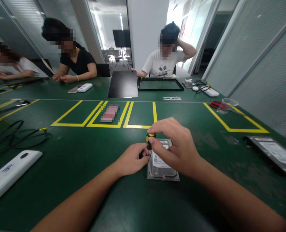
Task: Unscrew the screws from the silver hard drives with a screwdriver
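Observation:
A silver hard drive with a white label lies flat on the green table in front of me. My right hand grips a small black and yellow screwdriver by its handle. The screwdriver stands nearly upright over the drive's left edge, its tip down at the metal cover. My left hand is closed at that same left edge, thumb and curled fingers against the drive and close beside the screwdriver's shaft. Its fingertips are partly hidden, and my right hand covers part of the label.
Another hard drive lies at the right. A white power bank and black cables are at the left. Ahead are yellow tape outlines, a blurred phone, a black panel, a frame and red-handled scissors. Several people sit opposite.

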### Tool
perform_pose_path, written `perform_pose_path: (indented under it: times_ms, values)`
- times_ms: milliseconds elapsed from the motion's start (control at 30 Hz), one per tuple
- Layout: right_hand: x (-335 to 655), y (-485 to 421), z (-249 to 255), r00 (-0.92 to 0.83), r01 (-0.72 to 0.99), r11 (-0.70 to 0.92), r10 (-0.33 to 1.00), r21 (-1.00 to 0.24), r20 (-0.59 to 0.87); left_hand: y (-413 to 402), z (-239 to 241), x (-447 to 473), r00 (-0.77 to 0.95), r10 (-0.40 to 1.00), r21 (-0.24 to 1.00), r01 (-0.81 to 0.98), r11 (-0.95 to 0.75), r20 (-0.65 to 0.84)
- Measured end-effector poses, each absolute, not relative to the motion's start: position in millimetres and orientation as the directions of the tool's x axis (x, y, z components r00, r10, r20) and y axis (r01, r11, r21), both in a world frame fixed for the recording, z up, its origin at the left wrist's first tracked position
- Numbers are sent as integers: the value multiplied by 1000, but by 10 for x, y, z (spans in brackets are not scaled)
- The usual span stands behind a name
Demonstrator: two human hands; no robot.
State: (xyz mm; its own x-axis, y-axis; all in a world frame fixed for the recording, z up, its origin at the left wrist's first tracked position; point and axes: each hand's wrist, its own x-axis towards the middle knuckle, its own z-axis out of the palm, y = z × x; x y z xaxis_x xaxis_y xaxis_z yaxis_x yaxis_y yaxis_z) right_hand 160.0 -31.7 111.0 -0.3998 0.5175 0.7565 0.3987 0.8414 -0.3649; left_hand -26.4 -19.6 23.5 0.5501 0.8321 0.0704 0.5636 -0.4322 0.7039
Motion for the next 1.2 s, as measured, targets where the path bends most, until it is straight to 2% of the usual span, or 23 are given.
perform_pose_path:
  times_ms: [433, 600, 800, 1033, 1200]
  values:
    - [1604, -320, 1098, -407, 403, 839, 523, -366, 749, -210, 232, -263, 549, 830, 689, 565, -454, 96]
    - [1587, -315, 1100, -372, 444, 805, 565, -392, 737, -232, 242, -250, 544, 832, 679, 570, -462, 109]
    - [1602, -317, 1099, -401, 437, 824, 537, -360, 742, -250, 250, -244, 535, 836, 672, 576, -466, 122]
    - [1588, -324, 1099, -365, 433, 809, 560, -398, 744, -264, 247, -237, 531, 836, 661, 580, -477, 137]
    - [1607, -314, 1088, -381, 459, 812, 546, -360, 746, -263, 241, -236, 522, 839, 658, 579, -481, 155]
